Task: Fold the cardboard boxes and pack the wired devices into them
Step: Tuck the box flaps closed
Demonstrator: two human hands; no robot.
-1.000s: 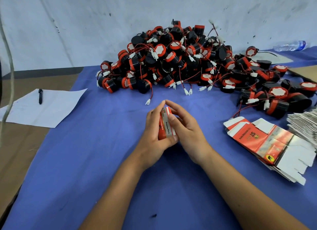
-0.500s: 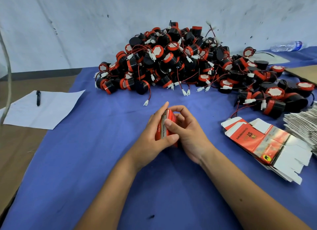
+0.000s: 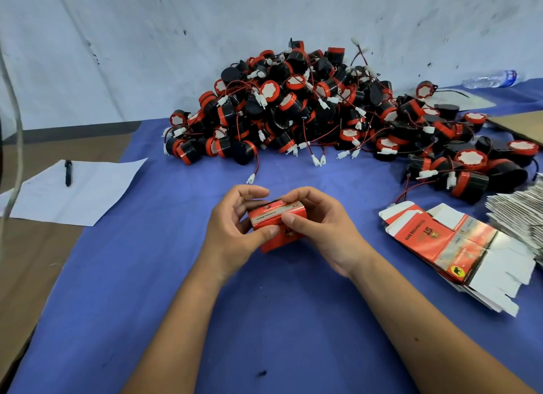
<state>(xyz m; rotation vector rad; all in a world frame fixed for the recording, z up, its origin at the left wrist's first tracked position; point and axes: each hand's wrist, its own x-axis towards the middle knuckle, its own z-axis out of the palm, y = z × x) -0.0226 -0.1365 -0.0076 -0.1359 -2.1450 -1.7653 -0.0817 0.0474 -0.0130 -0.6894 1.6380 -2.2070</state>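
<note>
A small red cardboard box point(image 3: 271, 217), opened out into a block shape, sits between both my hands just above the blue tablecloth point(image 3: 147, 276). My left hand point(image 3: 235, 226) grips its left side with curled fingers and thumb. My right hand point(image 3: 320, 226) grips its right side, thumb across the front. A large heap of black-and-red wired devices point(image 3: 308, 108) with white connectors lies behind, against the wall. A stack of flat red-and-white box blanks point(image 3: 458, 243) lies to the right.
A white sheet of paper point(image 3: 88, 188) with a black pen point(image 3: 68, 171) lies at the left on a brown surface. A fanned pile of flat cards point(image 3: 523, 214) is at the far right. A plastic bottle point(image 3: 490, 78) lies at the back right.
The box was held flat and upright between my palms; now it is turned sideways and opened into a block, with both hands' fingers wrapped around its ends.
</note>
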